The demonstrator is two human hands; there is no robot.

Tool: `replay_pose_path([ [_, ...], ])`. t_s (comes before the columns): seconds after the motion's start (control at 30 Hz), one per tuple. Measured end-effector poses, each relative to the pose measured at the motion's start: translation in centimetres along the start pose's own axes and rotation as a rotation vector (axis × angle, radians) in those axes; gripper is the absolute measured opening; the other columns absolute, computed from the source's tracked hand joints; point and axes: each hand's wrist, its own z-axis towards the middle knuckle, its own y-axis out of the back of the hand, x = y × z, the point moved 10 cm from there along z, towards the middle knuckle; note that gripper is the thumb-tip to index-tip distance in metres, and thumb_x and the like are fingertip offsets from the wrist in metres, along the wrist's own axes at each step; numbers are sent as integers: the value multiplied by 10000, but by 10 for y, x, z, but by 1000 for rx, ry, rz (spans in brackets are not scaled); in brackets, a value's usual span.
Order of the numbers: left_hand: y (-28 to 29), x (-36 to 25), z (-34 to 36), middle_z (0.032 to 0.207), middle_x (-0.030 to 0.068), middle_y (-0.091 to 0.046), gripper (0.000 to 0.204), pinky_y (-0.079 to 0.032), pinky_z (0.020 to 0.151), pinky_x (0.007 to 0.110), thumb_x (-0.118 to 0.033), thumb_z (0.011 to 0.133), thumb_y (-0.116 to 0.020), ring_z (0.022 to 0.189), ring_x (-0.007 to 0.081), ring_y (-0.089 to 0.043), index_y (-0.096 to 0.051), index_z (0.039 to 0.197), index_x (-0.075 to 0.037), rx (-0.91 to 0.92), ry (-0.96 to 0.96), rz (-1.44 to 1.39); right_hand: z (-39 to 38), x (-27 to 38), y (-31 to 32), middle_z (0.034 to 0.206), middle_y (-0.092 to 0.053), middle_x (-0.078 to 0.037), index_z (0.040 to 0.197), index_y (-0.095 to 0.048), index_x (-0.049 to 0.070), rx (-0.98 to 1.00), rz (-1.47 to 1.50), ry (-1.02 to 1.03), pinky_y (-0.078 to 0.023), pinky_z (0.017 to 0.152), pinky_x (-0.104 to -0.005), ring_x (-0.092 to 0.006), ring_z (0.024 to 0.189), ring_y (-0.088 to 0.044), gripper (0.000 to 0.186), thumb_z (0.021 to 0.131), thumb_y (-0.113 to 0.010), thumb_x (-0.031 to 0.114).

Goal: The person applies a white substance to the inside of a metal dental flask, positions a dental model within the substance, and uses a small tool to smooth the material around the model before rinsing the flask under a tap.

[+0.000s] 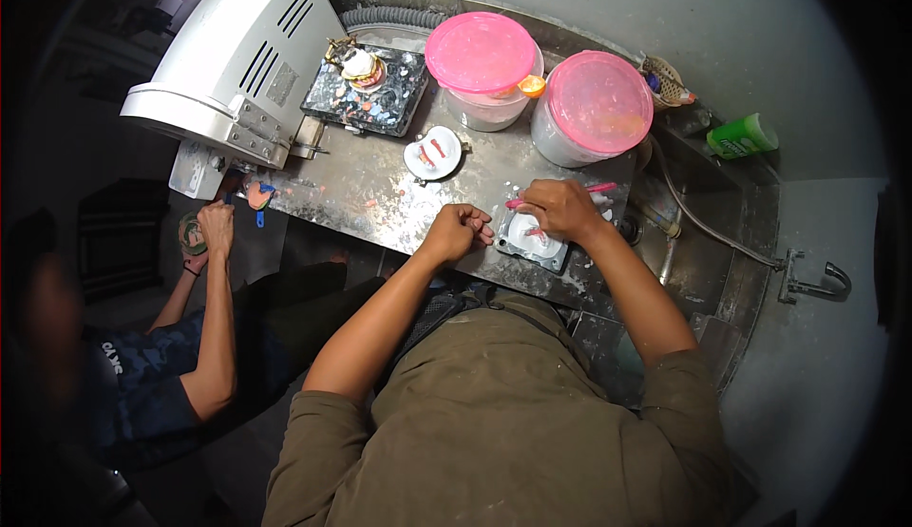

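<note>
My right hand point(558, 210) is closed round a slim pink stick-like tool point(601, 187), whose ends show on both sides of my fingers; its exact kind is unclear. Below that hand lies a squarish metal dental flask half point(543, 261), filled with white plaster point(522, 234) that has a red-pink curved piece point(537, 233) in it. Just left of the flask is my left hand point(460, 233), fingers loosely curled and partly apart, with nothing visible in them. Farther left, a round flask half point(414, 164) with white plaster and red-pink strips rests on the counter.
Two white tubs with pink lids point(481, 52) point(600, 104) stand behind. A dental model point(363, 69) sits on a speckled black block point(394, 109). At left is a white machine point(237, 61), with another person's hand point(217, 228) near it. A sink point(708, 213) and green container point(741, 137) are right.
</note>
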Motion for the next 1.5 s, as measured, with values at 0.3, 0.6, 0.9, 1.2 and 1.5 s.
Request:
replay_pose_path([
  [0.3, 0, 0, -5, 927, 121, -704, 213, -571, 724, 310, -65, 1040, -503, 792, 168, -675, -613, 1146, 83, -11, -22, 46, -14, 24, -28, 731, -606, -89, 788, -579, 91, 193, 43, 120, -487, 595, -471, -341, 722, -644, 211, 823, -729, 235],
  [0.6, 0, -3, -9, 928, 114, -701, 213, -571, 721, 308, -64, 1043, -497, 797, 167, -674, -617, 1149, 76, -12, -10, 29, -34, 37, -27, 731, -603, -98, 780, -584, 81, 163, -41, 62, -476, 570, -467, -349, 680, -630, 203, 833, -722, 221],
  [0.9, -10, -5, 8, 872, 81, -694, 169, -535, 657, 273, -51, 1019, -542, 716, 133, -636, -653, 1069, 66, 27, -78, 68, -97, 38, 19, 722, -589, -114, 788, -621, 62, -137, -40, -273, -487, 566, -431, -325, 672, -628, 162, 833, -737, 165],
  [1.2, -15, -1, 22, 777, 19, -653, 84, -460, 623, 237, 35, 925, -590, 665, 78, -558, -668, 956, 36, 92, -157, 230, -115, 52, 0, 776, -604, -172, 864, -633, 8, -550, 21, -606, -470, 579, -453, -395, 689, -612, 93, 873, -702, 69],
  [1.5, -26, -8, 6, 783, 40, -623, 105, -464, 575, 260, -46, 987, -574, 637, 98, -559, -642, 987, 34, 114, -96, 245, -122, 64, -38, 830, -633, -181, 987, -657, -6, -580, -192, -925, -511, 614, -443, -389, 730, -645, 139, 911, -677, 109],
])
